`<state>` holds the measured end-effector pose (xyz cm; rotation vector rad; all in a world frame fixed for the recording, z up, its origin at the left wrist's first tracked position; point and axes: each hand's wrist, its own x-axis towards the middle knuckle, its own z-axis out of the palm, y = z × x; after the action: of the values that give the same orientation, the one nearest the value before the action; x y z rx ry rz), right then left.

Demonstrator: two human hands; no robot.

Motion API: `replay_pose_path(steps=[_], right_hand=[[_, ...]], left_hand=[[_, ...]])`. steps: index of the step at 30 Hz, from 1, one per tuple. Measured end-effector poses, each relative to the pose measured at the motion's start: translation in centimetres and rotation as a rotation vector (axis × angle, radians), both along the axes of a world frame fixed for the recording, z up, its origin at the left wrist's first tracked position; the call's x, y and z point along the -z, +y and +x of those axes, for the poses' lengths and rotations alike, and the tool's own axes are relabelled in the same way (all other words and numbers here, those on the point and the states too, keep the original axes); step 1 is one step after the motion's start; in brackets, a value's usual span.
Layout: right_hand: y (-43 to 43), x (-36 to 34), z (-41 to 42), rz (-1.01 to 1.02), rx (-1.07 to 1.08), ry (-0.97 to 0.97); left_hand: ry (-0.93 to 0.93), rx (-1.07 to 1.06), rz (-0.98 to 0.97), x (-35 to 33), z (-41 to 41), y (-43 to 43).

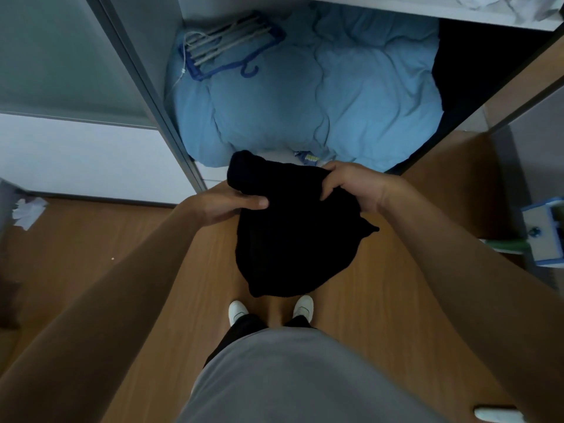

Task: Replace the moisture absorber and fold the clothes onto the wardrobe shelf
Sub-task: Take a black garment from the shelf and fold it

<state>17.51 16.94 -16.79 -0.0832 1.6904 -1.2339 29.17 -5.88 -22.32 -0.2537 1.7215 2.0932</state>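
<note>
A black garment (293, 239) hangs bunched in front of me above the wooden floor. My left hand (225, 206) grips its left side, thumb lying across the cloth. My right hand (351, 184) grips its upper right edge, fingers curled over the fabric. Both hands hold it just before the open wardrobe. A white wardrobe shelf (457, 13) runs across the top of the view with pale clothes on it. No moisture absorber can be made out.
A light blue duvet (320, 96) fills the wardrobe bottom, with a blue hanger rack (225, 47) lying on it. A sliding door (76, 71) stands at left. Crumpled white paper (27, 212) lies on the floor at left, a blue-and-white box (546, 236) at right.
</note>
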Motion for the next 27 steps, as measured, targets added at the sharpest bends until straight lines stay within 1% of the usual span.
replay_pose_path(steps=[2, 4, 6, 7, 8, 9, 11, 12, 13, 16, 18, 19, 21, 22, 25, 27], right_hand=[[0.5, -0.4, -0.1, -0.014, -0.004, -0.052], [1.6, -0.5, -0.5, -0.094, 0.063, -0.114], [2.9, 0.1, -0.6, -0.315, 0.297, -0.239], [3.4, 0.5, -0.3, -0.425, 0.430, -0.339], [3.7, 1.1, 0.4, -0.485, 0.510, -0.428], [3.7, 1.6, 1.3, -0.486, 0.523, -0.481], [3.2, 2.5, 3.2, -0.422, 0.452, -0.515], [2.9, 2.7, 3.9, -0.423, 0.414, -0.520], [2.6, 2.7, 4.4, -0.426, 0.390, -0.480], [1.6, 2.2, 4.5, -0.371, 0.410, -0.245], [1.2, 2.0, 4.4, -0.350, 0.499, -0.124], [1.2, 2.0, 4.2, -0.344, 0.531, -0.111], [1.4, 2.1, 3.6, -0.285, 0.524, -0.092], [1.5, 2.1, 3.4, -0.232, 0.498, -0.058], [1.8, 2.6, 2.9, -0.106, 0.414, 0.047], [1.7, 2.9, 2.8, -0.052, 0.388, 0.094]], left_hand=[[-0.012, -0.046, -0.005, 0.2, -0.2, 0.4], [-0.066, -0.155, 0.080, 0.2, 0.1, 1.0], [-0.136, -0.312, 0.222, 0.0, 0.5, 1.4], [-0.156, -0.372, 0.290, -0.1, 0.7, 1.5], [-0.163, -0.421, 0.347, -0.4, 0.8, 1.7], [-0.164, -0.461, 0.386, -0.6, 0.9, 1.9], [-0.169, -0.515, 0.403, -0.8, 0.8, 1.8], [-0.182, -0.539, 0.396, -0.9, 0.7, 1.7], [-0.196, -0.560, 0.384, -0.9, 0.4, 1.4], [-0.201, -0.581, 0.389, -0.6, 0.3, -0.2], [-0.197, -0.517, 0.417, 0.2, 0.9, -1.0], [-0.200, -0.454, 0.404, 0.6, 1.4, -0.9], [-0.207, -0.353, 0.295, 1.6, 1.9, -0.4], [-0.197, -0.367, 0.214, 2.0, 1.8, -0.5], [-0.158, -0.546, 0.032, 2.5, 1.3, -1.7], [-0.135, -0.547, -0.097, 2.6, 1.1, -2.3]])
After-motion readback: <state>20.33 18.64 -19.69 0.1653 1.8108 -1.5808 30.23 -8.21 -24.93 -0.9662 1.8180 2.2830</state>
